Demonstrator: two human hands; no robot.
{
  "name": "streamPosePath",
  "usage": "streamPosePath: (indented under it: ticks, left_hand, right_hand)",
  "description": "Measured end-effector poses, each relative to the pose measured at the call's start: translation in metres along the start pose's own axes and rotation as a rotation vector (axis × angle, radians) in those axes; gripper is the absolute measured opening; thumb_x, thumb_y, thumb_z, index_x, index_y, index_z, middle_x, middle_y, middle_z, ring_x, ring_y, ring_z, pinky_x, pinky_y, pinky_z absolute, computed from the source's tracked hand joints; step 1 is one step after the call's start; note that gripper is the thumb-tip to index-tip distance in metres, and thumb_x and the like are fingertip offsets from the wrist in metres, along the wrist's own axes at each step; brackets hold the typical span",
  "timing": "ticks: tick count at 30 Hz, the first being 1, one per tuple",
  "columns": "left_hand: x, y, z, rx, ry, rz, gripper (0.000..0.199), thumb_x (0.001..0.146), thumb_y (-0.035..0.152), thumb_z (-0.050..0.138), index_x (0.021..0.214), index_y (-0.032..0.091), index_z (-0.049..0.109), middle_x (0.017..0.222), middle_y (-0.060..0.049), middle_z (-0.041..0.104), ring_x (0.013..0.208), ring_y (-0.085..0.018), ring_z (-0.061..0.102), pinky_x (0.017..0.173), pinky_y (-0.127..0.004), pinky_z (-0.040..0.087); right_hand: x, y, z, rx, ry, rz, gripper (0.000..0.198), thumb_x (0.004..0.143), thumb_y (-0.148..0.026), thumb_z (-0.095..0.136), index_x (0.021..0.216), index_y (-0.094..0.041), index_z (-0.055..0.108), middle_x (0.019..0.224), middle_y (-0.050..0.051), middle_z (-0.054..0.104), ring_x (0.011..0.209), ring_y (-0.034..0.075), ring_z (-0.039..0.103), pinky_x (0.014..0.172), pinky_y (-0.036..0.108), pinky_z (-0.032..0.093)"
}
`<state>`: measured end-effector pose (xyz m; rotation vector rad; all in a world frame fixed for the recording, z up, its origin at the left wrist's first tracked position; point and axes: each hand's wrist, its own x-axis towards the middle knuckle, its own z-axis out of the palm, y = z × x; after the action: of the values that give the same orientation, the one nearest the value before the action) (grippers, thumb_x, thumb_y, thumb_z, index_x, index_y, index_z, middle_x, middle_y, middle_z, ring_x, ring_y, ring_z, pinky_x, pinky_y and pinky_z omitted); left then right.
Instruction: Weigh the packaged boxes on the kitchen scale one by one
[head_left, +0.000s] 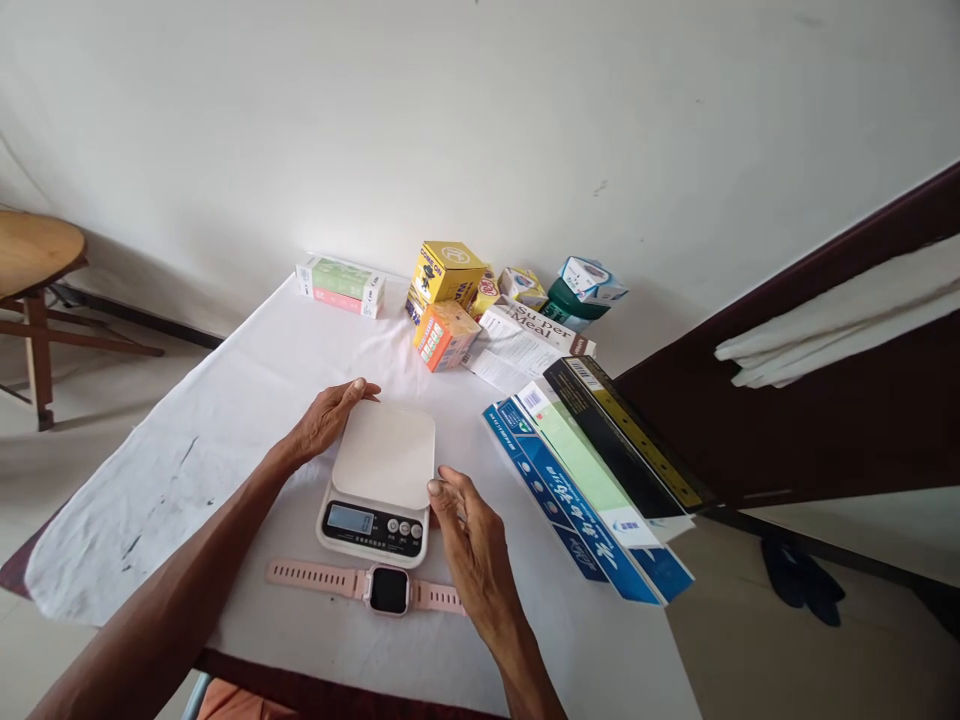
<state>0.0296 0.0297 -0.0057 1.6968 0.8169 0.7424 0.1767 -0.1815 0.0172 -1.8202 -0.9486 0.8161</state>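
Note:
A white digital kitchen scale [384, 455] lies on the cloth-covered table in front of me, its display and buttons facing my side. My left hand [330, 418] holds the scale at its far left corner, thumb on top and fingertips reaching past the back edge. At the opposite side, my right hand [472, 540] grips the right edge, with the thumb by the platform's rim and the lower fingers partly hidden. The platform bears nothing. Just below the scale, a pink smartwatch [389, 590] is stretched out flat, its right strap end running close to my right wrist.
Long blue cartons [570, 500] and a black carton [615, 425] lie on the right. Several small boxes, including a yellow box [450, 272] and an orange box [448, 337], stand at the back. A green-and-pink box [341, 285] sits back left. A wooden stool [37, 255] stands beyond.

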Motion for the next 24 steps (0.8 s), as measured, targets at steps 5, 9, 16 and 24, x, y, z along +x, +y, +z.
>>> streamPosePath:
  ticks: [5,9,16,24]
  left_hand:
    - [-0.002,-0.007,-0.019,-0.028,0.054,-0.029,0.059,0.091,0.072,0.054,0.095,0.021,0.082,0.098,-0.010,0.079,0.102,-0.035,0.067,0.099,-0.041,0.045]
    - [0.000,-0.011,-0.024,-0.037,0.079,-0.014,0.058,0.092,0.070,0.053,0.076,0.021,0.079,0.100,-0.009,0.079,0.098,-0.033,0.067,0.095,-0.039,0.048]
    - [0.008,-0.015,-0.024,-0.014,0.085,0.044,0.058,0.096,0.069,0.046,0.081,0.022,0.077,0.086,-0.007,0.076,0.088,-0.028,0.068,0.091,-0.036,0.048]
    - [0.013,-0.023,-0.022,-0.003,0.070,0.053,0.059,0.103,0.062,0.036,0.095,0.020,0.076,0.087,-0.007,0.076,0.082,-0.025,0.068,0.081,-0.033,0.048]
  right_hand:
    - [0.007,-0.009,0.007,-0.036,-0.081,-0.042,0.059,0.092,-0.071,0.050,0.124,-0.023,0.064,0.123,0.013,0.074,0.107,0.033,0.073,0.083,0.044,0.062]
    - [0.031,-0.023,0.002,-0.353,-0.089,-0.170,0.053,0.093,-0.073,0.045,0.108,-0.027,0.065,0.088,0.011,0.077,0.084,0.036,0.075,0.074,0.049,0.060]
    - [0.151,-0.108,0.054,-0.786,0.024,-0.672,0.034,0.100,-0.044,0.054,0.116,-0.015,0.062,0.111,0.017,0.072,0.110,0.031,0.066,0.097,0.045,0.050]
    - [0.302,-0.156,0.135,-0.920,0.007,-0.501,0.045,0.096,-0.031,0.061,0.133,-0.007,0.051,0.142,0.027,0.054,0.136,0.039,0.045,0.106,0.057,0.039]
